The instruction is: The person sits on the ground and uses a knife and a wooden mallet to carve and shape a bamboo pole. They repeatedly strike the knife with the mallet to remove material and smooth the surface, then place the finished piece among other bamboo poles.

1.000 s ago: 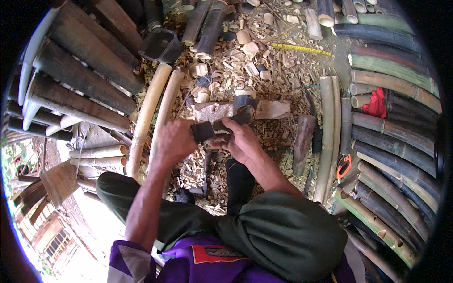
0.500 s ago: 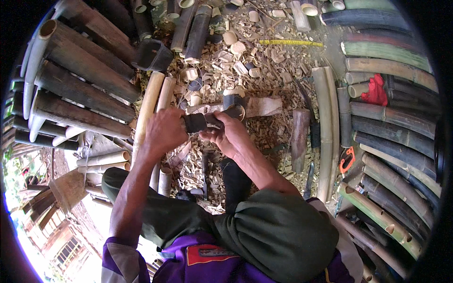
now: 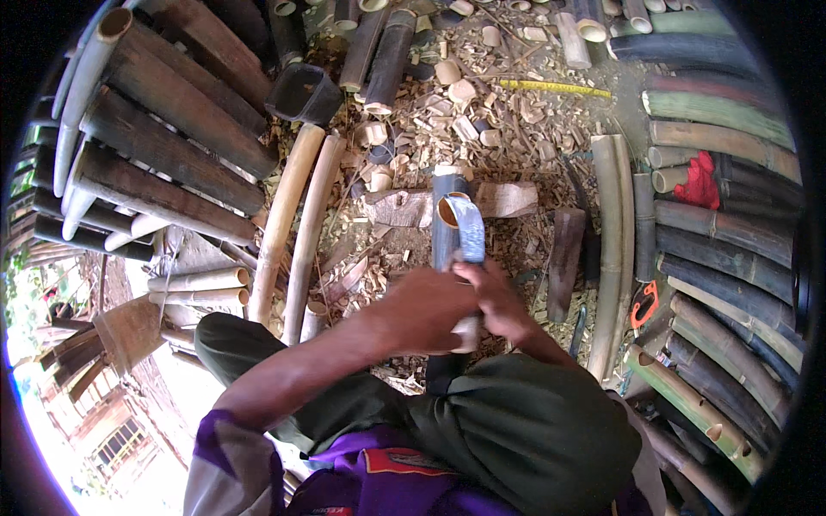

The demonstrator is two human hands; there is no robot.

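Wood chips (image 3: 508, 116) litter the floor (image 3: 631, 93) toward twelve o'clock; glaring daylight fills eight o'clock, where a wooden wall (image 3: 105, 414) holds a window (image 3: 120, 443), with green leaves (image 3: 17, 275) at nine

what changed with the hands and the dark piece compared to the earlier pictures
The left hand and right hand moved rightward and toward the body; the dark piece swung from crosswise to pointing away. Any change of grip is unclear. The wood block, tape measure and red cloth stayed put.

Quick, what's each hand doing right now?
Left hand: closed, blurred, apparently around the near end of the dark, glossy, hollow bamboo piece.
Right hand: closed on the same piece, fingers partly hidden.
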